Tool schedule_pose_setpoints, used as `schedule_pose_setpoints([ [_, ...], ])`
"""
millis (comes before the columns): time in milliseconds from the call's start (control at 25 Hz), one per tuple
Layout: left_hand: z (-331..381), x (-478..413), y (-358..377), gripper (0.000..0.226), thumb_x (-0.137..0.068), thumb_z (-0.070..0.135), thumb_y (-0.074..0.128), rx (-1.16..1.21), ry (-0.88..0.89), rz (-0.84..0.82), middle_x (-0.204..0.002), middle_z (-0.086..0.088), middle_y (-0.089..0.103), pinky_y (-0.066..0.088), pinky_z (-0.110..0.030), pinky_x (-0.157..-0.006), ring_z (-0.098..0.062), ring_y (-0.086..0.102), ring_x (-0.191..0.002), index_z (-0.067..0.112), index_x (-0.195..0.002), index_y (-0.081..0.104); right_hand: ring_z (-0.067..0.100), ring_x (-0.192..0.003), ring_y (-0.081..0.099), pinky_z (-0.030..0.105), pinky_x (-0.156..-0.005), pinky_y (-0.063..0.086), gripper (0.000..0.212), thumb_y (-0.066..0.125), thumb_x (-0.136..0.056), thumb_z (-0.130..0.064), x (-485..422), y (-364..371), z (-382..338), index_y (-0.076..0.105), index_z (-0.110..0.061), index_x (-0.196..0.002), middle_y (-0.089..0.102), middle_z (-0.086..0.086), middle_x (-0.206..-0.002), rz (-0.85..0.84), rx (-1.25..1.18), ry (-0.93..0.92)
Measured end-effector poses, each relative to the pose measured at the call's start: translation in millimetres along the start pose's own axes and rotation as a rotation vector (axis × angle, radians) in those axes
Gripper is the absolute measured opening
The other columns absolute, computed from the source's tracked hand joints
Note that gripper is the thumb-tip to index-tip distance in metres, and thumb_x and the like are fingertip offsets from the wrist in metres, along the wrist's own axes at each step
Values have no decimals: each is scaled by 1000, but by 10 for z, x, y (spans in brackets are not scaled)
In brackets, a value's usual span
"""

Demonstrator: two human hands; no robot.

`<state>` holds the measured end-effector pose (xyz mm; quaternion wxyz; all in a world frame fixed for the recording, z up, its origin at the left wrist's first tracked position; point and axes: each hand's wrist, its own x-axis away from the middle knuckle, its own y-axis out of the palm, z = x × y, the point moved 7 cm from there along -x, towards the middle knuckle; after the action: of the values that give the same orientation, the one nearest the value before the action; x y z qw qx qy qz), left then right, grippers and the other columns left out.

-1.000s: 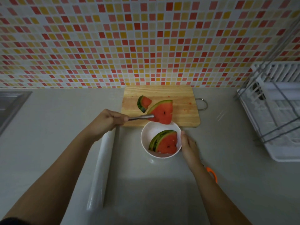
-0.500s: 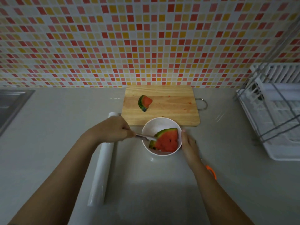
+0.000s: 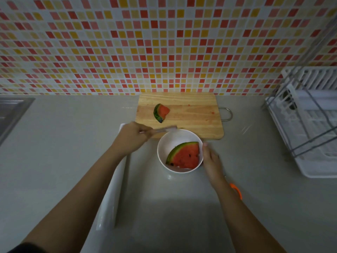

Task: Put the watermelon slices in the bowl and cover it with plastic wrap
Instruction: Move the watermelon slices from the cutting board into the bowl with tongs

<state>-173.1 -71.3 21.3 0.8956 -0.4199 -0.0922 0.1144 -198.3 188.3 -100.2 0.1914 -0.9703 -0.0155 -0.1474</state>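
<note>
The round white bowl [image 3: 165, 143] of red watermelon [image 3: 186, 156] is braced by the flat right hand [image 3: 212, 160]; the small far wedge [image 3: 161, 112] could be dropped if pinched loosely by the metal utensil [image 3: 162, 130] gripped in the left hand [image 3: 131, 138]

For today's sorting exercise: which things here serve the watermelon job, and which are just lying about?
In use: bowl; watermelon slice inside; small slice on the cutting board; metal utensil in the left hand; plastic wrap roll.
Lying about: dish rack; sink; orange-handled tool.
</note>
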Motion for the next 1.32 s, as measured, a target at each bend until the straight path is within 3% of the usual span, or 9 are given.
schedule_pose_setpoints([
  [80, -151, -128, -91, 27, -92, 27, 60, 42, -109, 184, -74, -17, 73, 51, -30, -71, -30, 67, -75, 8, -85, 78, -23, -67, 54, 16, -63, 37, 45, 27, -80, -71, -13, -8, 25, 65, -47, -74, 64, -33, -67, -4, -23, 4],
  [200, -372, -205, 114, 37, -93, 25, 54, 52, -297, 237, -82, -27, 72, 45, -27, -67, -37, 67, -82, -2, -77, 72, -14, -69, 57, 16, -64, 39, 45, 28, -82, -69, 26, -38, 141, 65, -45, -74, 66, -19, -71, -6, -29, 23],
  [360, -522, -328, 385, 31, -92, 30, 53, 153, -433, 215, -81, -15, 71, 44, -26, -67, -32, 67, -83, 9, -76, 69, -19, -65, 56, 15, -61, 38, 42, 33, -90, -58, 32, -41, 172, 66, -41, -69, 65, -19, -67, 1, -43, 28],
  [520, -551, -440, 528, 28, -89, 27, 56, 270, -468, 183, -82, -8, 66, 52, -32, -79, -33, 66, -93, 12, -103, 75, -12, -68, 59, 15, -61, 39, 49, 32, -88, -60, 0, -40, 194, 66, -28, -73, 67, -12, -72, -9, -50, 15],
  [760, -458, -500, 472, 27, -88, 28, 55, 62, -366, 230, -70, -4, 62, 39, -22, -63, -26, 63, -74, 14, -93, 77, -17, -68, 58, 18, -63, 40, 42, 35, -94, -51, 1, -38, 172, 67, -35, -71, 69, -18, -69, 1, -54, -5],
  [920, -338, -539, 493, 26, -89, 30, 53, -127, -306, 181, -68, -4, 58, 39, -24, -61, -24, 54, -66, 17, -89, 75, -19, -69, 57, 12, -61, 39, 41, 31, -88, -60, 13, -43, 146, 66, -43, -74, 65, -34, -74, 3, -31, -7],
  [1000, -292, -555, 494, 24, -89, 27, 53, -163, -261, 178, -71, -8, 64, 40, -25, -59, -28, 59, -69, 17, -90, 75, -22, -68, 55, 4, -56, 37, 43, 30, -84, -65, 17, -51, 140, 66, -41, -76, 65, -35, -74, 9, -25, -9],
  [1120, -212, -587, 456, 25, -91, 24, 52, -197, -169, 224, -82, -15, 72, 43, -27, -61, -34, 66, -79, 12, -93, 75, -19, -71, 57, 9, -58, 40, 43, 31, -85, -63, 23, -54, 138, 65, -38, -80, 66, -32, -77, 8, -20, -21],
  [1320, -142, -617, 377, 30, -95, 27, 49, -238, -111, 273, -79, -17, 71, 46, -28, -63, -34, 66, -74, 7, -88, 71, -21, -72, 56, 10, -57, 39, 40, 31, -87, -62, 39, -63, 115, 65, -43, -80, 64, -37, -77, 17, -19, -18],
])
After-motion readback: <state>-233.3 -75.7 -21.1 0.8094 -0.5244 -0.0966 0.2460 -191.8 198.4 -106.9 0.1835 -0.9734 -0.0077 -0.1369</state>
